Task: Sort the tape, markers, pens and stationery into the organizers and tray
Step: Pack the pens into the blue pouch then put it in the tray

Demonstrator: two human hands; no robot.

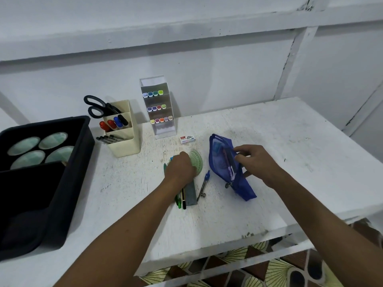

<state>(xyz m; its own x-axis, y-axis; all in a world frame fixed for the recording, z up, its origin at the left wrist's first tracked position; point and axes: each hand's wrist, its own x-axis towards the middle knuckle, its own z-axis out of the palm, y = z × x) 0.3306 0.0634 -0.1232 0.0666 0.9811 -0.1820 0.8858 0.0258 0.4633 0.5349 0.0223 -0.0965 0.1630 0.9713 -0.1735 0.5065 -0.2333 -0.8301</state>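
Left hand [179,169]: gripping pens and rulers beside the green protractor [196,160]
Right hand [256,162]: pinching the blue mesh pouch [222,164] — on the bench [269,141]

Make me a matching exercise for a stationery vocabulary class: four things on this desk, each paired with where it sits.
1. scissors
2. tape rolls
3. protractor
4. highlighters

A. in the clear acrylic stand
B. in the black tray
C. flat on the table by the left hand
D. in the back slot of the cream organizer

Pairs: 1-D, 2-B, 3-C, 4-A
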